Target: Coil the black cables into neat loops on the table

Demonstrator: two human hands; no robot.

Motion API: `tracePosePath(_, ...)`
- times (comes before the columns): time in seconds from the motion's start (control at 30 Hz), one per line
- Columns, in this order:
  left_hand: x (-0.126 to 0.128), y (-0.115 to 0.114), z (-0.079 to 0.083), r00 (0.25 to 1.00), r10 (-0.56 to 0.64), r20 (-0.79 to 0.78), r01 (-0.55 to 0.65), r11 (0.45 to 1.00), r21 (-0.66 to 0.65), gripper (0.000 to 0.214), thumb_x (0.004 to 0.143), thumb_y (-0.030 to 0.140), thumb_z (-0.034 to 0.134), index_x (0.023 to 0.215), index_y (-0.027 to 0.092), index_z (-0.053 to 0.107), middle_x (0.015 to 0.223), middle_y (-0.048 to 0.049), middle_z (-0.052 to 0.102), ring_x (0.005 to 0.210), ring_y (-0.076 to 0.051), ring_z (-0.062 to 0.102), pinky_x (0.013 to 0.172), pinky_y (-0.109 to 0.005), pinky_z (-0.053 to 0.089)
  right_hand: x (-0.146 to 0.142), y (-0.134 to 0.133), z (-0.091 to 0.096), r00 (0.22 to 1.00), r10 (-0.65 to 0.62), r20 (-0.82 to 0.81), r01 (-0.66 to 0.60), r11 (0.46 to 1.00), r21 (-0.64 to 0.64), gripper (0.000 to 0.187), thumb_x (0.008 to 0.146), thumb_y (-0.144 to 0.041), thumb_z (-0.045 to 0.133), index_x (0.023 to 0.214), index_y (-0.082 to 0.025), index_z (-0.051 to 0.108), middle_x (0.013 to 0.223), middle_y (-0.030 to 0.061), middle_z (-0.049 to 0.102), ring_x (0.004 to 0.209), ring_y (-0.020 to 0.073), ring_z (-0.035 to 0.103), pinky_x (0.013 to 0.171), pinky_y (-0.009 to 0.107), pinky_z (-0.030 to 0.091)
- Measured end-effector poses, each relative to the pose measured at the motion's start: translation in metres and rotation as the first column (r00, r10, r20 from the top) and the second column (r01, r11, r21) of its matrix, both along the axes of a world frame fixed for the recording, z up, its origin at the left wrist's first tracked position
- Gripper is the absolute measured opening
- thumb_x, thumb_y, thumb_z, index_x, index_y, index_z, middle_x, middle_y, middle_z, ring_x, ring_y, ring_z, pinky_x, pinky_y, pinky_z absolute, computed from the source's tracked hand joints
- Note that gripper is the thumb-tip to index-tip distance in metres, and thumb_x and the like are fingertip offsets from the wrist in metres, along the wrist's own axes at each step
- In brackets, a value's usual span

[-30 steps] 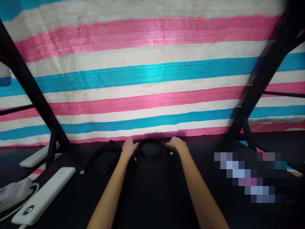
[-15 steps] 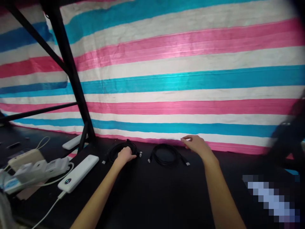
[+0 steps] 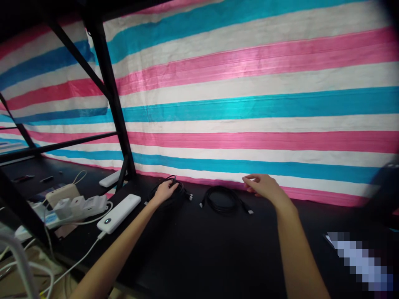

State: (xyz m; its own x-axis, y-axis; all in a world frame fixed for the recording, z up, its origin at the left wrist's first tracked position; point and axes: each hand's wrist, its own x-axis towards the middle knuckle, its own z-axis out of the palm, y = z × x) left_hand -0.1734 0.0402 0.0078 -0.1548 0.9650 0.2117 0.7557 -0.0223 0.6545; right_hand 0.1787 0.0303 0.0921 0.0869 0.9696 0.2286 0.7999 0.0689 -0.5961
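Observation:
On the black shelf, a coiled black USB cable (image 3: 183,189) lies near the striped sheet, its light-coloured plugs sticking out at the sides. My left hand (image 3: 165,192) is closed on the top of this coil, and the fingers hide part of it. To its right is a second coiled black USB cable (image 3: 219,209), flat on the shelf with a plug end on either side. My right hand (image 3: 263,187) hovers beyond that second coil, to its upper right, with fingers loosely bent and apart. Nothing shows in it.
A white power bank (image 3: 120,212) with a cable plugged in lies left of my left forearm. Further left are a power strip with white adapters (image 3: 90,205) and a beige box (image 3: 64,194). A black metal post (image 3: 116,108) rises behind them. A pixelated patch covers something at lower right.
The view has swung a little left, so more of the left side shows. My left hand has shifted on its coil, and a loop there stands up more. My right hand stays raised.

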Motion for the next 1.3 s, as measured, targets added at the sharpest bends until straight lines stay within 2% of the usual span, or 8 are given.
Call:
tracePosePath(0.2,-0.012,-0.003,-0.001,0.988,-0.136,-0.077,0.133,0.99,-0.051,0.05,0.084,0.054,0.036,0.092,0.015,0.067,0.083,-0.0077,0.068,0.073,-0.021,0.063,0.068,-0.028,0.046,-0.009,-0.011,0.004,0.994,0.105,-0.023,-0.107,0.991,-0.084,0.027,0.08,-0.035,0.054,0.09,-0.016,0.07,0.079,0.0069,0.072,0.063,0.0161,0.066,0.053,0.023,0.045)
tracePosePath(0.43,-0.033,-0.028,-0.019,0.918,-0.258,-0.299,0.234,0.965,-0.116,0.049,0.072,0.056,0.058,0.101,0.018,0.067,0.101,-0.0087,0.067,0.092,-0.024,0.061,0.082,-0.032,0.046,-0.056,-0.031,0.013,0.978,0.185,0.094,-0.194,0.975,0.104,0.02,0.079,-0.03,0.054,0.087,-0.022,0.07,0.09,0.0038,0.071,0.083,0.0213,0.064,0.063,0.028,0.041)
tracePosePath(0.63,-0.053,-0.055,-0.018,0.873,-0.224,-0.434,0.229,0.973,-0.043,0.031,0.071,0.031,0.067,0.099,0.018,0.068,0.103,-0.0104,0.065,0.096,-0.027,0.06,0.082,-0.036,0.045,-0.149,-0.058,-0.026,0.708,0.668,0.229,-0.703,0.696,0.144,0.022,0.08,-0.021,0.055,0.095,-0.024,0.07,0.092,0.0013,0.07,0.086,0.0169,0.064,0.074,0.027,0.045)
tracePosePath(0.73,-0.064,-0.061,-0.01,0.867,-0.202,-0.456,0.236,0.972,0.017,0.013,0.076,0.021,0.061,0.084,0.02,0.071,0.089,-0.0069,0.068,0.086,-0.023,0.063,0.077,-0.031,0.046,-0.187,-0.059,-0.058,0.658,0.7,0.279,-0.748,0.651,0.132,0.036,0.077,-0.018,0.059,0.113,-0.023,0.064,0.119,0.006,0.062,0.11,0.0216,0.056,0.092,0.033,0.041)
tracePosePath(0.87,-0.075,-0.057,0.009,0.895,-0.105,-0.433,0.201,0.963,0.181,0.021,0.086,0.026,0.051,0.093,0.02,0.071,0.09,-0.0073,0.07,0.088,-0.023,0.063,0.078,-0.031,0.045,-0.218,-0.034,-0.077,0.706,0.651,0.28,-0.701,0.698,0.143,0.067,0.073,-0.015,0.062,0.137,-0.013,0.041,0.14,0.018,0.042,0.131,0.0308,0.035,0.106,0.048,0.025)
tracePosePath(1.0,-0.077,-0.043,0.037,0.929,-0.075,-0.362,0.205,0.919,0.336,0.023,0.088,0.025,0.049,0.094,0.02,0.07,0.094,-0.0064,0.07,0.087,-0.02,0.063,0.076,-0.028,0.046,-0.232,0.005,-0.066,0.718,0.661,0.22,-0.691,0.715,0.106,0.056,0.078,-0.018,0.059,0.132,-0.012,0.047,0.123,0.0175,0.057,0.115,0.0278,0.053,0.096,0.044,0.037)
tracePosePath(1.13,-0.069,-0.034,0.059,0.931,-0.144,-0.335,0.289,0.851,0.439,0.024,0.088,0.02,0.047,0.088,0.017,0.071,0.087,-0.007,0.068,0.083,-0.018,0.062,0.075,-0.026,0.045,-0.233,0.029,-0.053,0.617,0.777,0.127,-0.78,0.625,-0.032,0.033,0.077,-0.03,0.063,0.107,-0.016,0.066,0.089,0.0063,0.071,0.08,0.0187,0.065,0.073,0.029,0.049)
tracePosePath(1.3,-0.055,-0.04,0.075,0.89,-0.253,-0.379,0.42,0.78,0.464,0.017,0.085,0.019,0.055,0.085,0.019,0.072,0.088,-0.006,0.068,0.088,-0.018,0.06,0.076,-0.026,0.042,-0.224,0.022,-0.065,0.483,0.875,0.042,-0.862,0.483,-0.154,0.042,0.061,-0.042,0.075,0.096,-0.02,0.072,0.091,0.0027,0.072,0.084,0.019,0.065,0.076,0.026,0.049)
